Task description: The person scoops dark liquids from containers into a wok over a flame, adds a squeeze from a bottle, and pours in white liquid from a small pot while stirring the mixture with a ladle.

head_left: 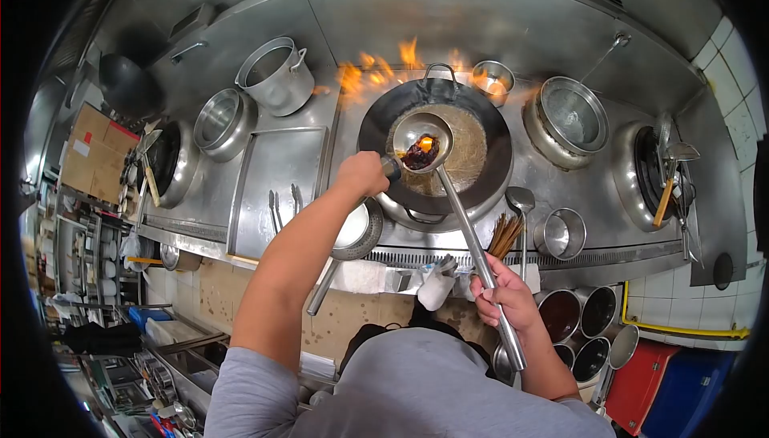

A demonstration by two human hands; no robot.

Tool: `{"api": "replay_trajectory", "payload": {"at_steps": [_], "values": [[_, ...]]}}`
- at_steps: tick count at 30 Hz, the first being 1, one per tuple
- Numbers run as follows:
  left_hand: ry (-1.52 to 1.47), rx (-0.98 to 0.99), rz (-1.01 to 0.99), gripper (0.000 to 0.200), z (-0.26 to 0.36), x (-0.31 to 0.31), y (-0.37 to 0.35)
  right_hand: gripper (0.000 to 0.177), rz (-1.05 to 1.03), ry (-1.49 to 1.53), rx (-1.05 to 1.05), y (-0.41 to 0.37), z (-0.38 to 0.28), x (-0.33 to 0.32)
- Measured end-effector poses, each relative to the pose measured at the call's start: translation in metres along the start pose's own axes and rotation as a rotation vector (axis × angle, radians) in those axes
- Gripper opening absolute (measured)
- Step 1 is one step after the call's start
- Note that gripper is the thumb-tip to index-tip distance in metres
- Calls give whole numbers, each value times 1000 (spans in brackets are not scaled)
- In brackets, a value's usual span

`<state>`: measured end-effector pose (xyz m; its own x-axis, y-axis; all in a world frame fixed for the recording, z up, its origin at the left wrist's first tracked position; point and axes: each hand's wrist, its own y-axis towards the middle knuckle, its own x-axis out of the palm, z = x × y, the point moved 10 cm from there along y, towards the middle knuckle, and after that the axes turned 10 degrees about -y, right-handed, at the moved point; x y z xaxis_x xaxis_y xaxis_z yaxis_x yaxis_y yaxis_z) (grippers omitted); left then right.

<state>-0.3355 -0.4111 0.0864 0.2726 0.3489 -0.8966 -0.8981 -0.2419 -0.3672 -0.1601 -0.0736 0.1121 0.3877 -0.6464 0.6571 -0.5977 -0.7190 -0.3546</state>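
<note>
Grey shirt (416,394), mine, fills the bottom edge, closest to the lens.

1. Bench (280,166): steel cooking range, curving across the whole view, with burner wells along it.
2. Wok (490,167): centre well, holding brownish liquid. Flames (384,66) lick up behind its far rim.
3. Stockpot (276,78): far left of the wok, tilted against the back wall.
4. Basin (570,118): right of the wok, sitting in its own well.
5. Pot (223,122): just below the stockpot.
6. Pan (360,234): under my left forearm at the bench's front edge, handle pointing towards me.
7. Ladle (467,234): long steel handle running from my right hand up to its bowl, which hangs over the middle of the wok. Dark sauce (416,154) sits in the bowl.
8. Tubs (581,318): round, clustered below the bench on the right.
9. Right hand (505,298): closed around the lower part of the ladle handle, in front of the bench.
10. Left hand (362,174): fist closed on a small dark object (392,167) that reaches the ladle bowl's near rim. I cannot tell what it is.
11. Cup (561,234): small, steel, on the front ledge, with a bundle of sticks (505,234) just left of it.
</note>
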Motion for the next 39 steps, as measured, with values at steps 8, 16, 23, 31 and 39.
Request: {"api": "replay_trajectory", "payload": {"at_steps": [8,16,23,31,39], "values": [[-5,-4,-5,39,3,-5,-6,89,-4,24,-1,-1,2,0],[-76,56,74,51,3,-12,-8,81,27,65,-6,4,3,-11],[-752,372,396,64,-7,-30,-42,81,156,-153,-61,33,-8,-37],[-1100,298,576,58,-38,-31,-127,82,578,-1051,-363,45,-46,-56],[-1310,344,526,66,-63,-9,-205,86,658,-1353,-497,29,-25,-41]]}}
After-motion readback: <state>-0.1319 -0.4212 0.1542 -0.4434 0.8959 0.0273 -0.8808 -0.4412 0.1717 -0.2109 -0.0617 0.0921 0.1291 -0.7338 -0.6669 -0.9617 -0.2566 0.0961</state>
